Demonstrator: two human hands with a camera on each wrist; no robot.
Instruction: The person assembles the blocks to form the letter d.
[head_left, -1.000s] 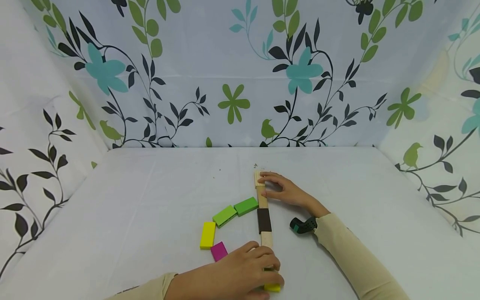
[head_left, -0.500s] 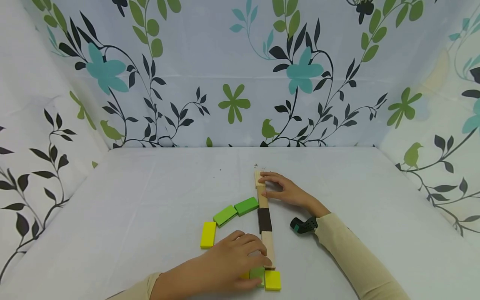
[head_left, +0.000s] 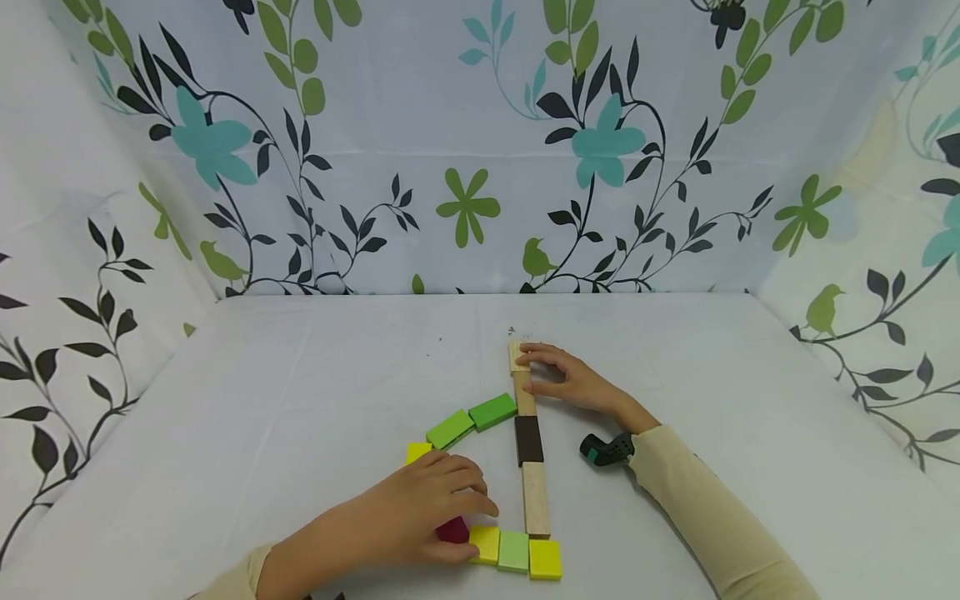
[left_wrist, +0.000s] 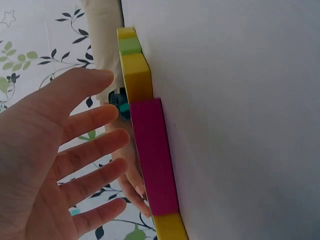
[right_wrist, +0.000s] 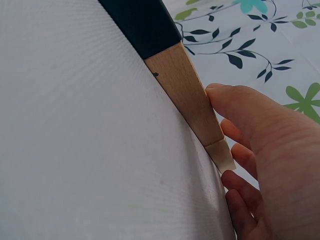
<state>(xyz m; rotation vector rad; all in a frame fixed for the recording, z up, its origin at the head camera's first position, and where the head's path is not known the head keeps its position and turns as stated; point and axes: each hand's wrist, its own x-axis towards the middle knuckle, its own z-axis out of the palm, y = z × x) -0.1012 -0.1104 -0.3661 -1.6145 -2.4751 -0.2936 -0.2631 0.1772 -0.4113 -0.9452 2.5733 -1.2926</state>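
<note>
My left hand (head_left: 397, 512) hovers at the lower left of a ring of flat blocks, fingers loosely spread. Under it shows a magenta block (head_left: 453, 530); in the left wrist view the fingers stand apart from the magenta block (left_wrist: 154, 155). The thumb tip is close to a yellow block (head_left: 484, 544), beside a light green block (head_left: 513, 552) and another yellow block (head_left: 545, 559). My right hand (head_left: 573, 383) rests against the far end of a straight row, touching a plain wooden block (head_left: 525, 396) and a pale block (head_left: 516, 357) with relaxed fingers.
Down the row follow a dark brown block (head_left: 528, 439) and a pale wooden block (head_left: 536, 500). Two green blocks (head_left: 492, 412) and a partly hidden yellow block (head_left: 418, 452) form the upper left curve. White cloth covers the table (head_left: 300, 417); patterned fabric (head_left: 375, 167) hangs behind.
My left hand has moved left, from the yellow block at the lower right corner to above the magenta block, uncovering the bottom blocks. The right hand has stayed in place.
</note>
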